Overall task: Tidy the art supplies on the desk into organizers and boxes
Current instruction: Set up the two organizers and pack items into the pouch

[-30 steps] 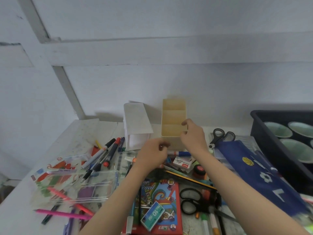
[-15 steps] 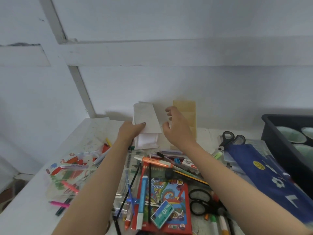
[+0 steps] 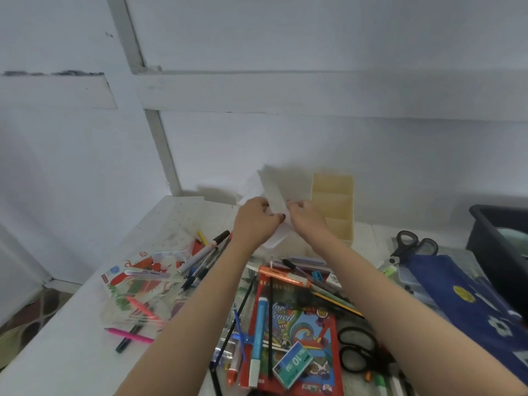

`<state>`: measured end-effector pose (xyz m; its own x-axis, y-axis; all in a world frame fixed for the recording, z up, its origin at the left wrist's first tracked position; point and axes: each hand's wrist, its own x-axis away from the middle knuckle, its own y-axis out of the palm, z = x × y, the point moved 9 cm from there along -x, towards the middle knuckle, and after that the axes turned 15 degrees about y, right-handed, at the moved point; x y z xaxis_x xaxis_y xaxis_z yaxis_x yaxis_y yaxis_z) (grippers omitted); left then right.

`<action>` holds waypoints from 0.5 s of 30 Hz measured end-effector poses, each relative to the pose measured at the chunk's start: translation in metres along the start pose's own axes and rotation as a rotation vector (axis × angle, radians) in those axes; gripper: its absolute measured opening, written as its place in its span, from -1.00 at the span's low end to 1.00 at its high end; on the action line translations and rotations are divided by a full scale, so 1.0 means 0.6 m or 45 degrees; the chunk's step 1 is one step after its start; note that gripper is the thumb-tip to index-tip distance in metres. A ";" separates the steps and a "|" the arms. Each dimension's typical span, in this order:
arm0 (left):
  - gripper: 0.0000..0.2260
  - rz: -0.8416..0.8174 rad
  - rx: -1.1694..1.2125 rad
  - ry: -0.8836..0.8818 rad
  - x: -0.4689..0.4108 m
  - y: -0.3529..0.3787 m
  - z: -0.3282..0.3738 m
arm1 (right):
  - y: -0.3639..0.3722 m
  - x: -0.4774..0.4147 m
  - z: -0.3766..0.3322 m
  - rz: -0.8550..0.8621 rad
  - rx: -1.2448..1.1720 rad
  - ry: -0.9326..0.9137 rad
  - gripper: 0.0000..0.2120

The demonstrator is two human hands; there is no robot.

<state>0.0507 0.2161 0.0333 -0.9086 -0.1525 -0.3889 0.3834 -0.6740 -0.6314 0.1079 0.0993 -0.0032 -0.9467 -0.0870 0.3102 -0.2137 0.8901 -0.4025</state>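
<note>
- White organizer [image 3: 275,195]: at the far edge of the surface [image 3: 71,352], close to the wall, tilted, long axis running roughly 11 to 5 o'clock. Whether its lower end rests on the surface cannot be told.
- Left hand [image 3: 255,222]: fingers curled round the organizer's left flank, grasping it.
- Right hand [image 3: 308,219]: grasping the right flank. The organizer lies between the two hands, neither plainly nearer.
- Beige organizer [image 3: 333,208]: upright, just beside the right hand at 3 o'clock.
- Loose pens [image 3: 200,257]: scattered at 6 to 8 o'clock of the hands, unsorted.
- Judgement: the organizer is likely to be righted next, and it would need room at 9 o'clock of the beige unit.
</note>
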 end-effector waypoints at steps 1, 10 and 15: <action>-0.81 0.028 -0.089 0.063 0.003 0.000 0.013 | -0.003 0.000 0.000 -0.016 -0.073 0.018 -0.59; -0.67 0.121 -0.413 0.353 0.085 0.011 0.090 | 0.003 0.010 -0.030 -0.321 -0.042 0.039 -0.35; -0.81 0.001 -0.127 0.385 0.096 -0.039 0.095 | -0.007 0.010 -0.035 -0.409 0.006 -0.057 -0.27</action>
<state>-0.0200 0.1819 0.0639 -0.8235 0.0785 -0.5619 0.4123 -0.5977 -0.6876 0.1084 0.1048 0.0185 -0.8402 -0.3831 0.3837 -0.5044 0.8120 -0.2938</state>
